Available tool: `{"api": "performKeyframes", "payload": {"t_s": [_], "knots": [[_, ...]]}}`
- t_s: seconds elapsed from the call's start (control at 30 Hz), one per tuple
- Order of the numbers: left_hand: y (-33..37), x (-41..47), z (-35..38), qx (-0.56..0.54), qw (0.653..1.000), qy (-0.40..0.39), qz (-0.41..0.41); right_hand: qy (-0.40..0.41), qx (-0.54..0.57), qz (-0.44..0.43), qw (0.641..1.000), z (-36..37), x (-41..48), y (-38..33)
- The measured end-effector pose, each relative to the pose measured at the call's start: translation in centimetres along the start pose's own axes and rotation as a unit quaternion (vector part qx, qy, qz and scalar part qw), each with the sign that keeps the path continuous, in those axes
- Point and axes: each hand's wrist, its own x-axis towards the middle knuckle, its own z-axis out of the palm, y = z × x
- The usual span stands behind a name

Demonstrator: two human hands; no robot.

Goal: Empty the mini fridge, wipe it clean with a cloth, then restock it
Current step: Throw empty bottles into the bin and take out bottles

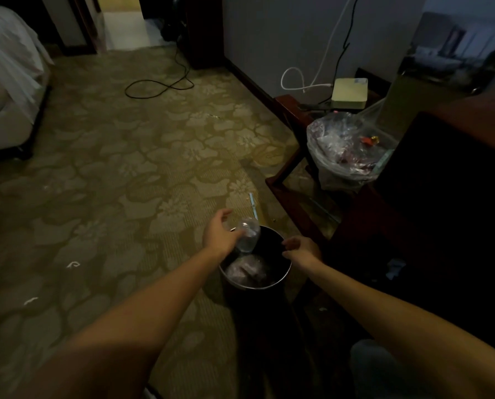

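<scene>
Head view: a clear plastic bottle (247,236) is held by the left hand (220,234), fingers wrapped around it, above the far rim of a round bin (283,279). The right hand (301,250) is curled loosely at the bin's right rim; whether anything is pinched cannot be told. Crumpled plastic (247,270) is seen inside the bin.

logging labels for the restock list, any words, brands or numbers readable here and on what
None can be read.
Clear plastic bottle in the left hand: no label legible, blurred.
White box on the side table: a pale patch on top, too small to read.
Bagged rubbish: coloured wrappers, print too blurred.
</scene>
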Motion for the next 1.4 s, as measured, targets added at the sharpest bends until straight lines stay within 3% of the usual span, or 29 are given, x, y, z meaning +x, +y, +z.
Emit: {"api": "performKeyframes", "payload": {"t_s": [0.1,0.23,0.47,0.87,1.4], "knots": [[0.3,-0.3,-0.1,0.113,0.991,-0.068,0.033,-0.011,-0.02,-0.028,0.999,-0.7,-0.4,-0.5],[0.2,-1.7,-1.2,0.333,0.925,-0.171,0.068,-0.047,-0.083,-0.069,0.993,-1.3,-1.2,-1.0],[1.9,-4.2,-3.0,0.476,0.851,-0.197,0.105,-0.094,-0.222,-0.144,0.96,-3.1,-4.0,-3.0],[8.1,-11.3,-6.9,0.482,0.849,-0.169,0.133,-0.085,-0.395,-0.196,0.894,-9.0,-13.7,-7.5],[21.6,-24.4,-11.0,0.455,0.848,-0.128,0.24,0.023,-0.356,-0.277,0.892,-18.4,-30.5,-11.1]]}}
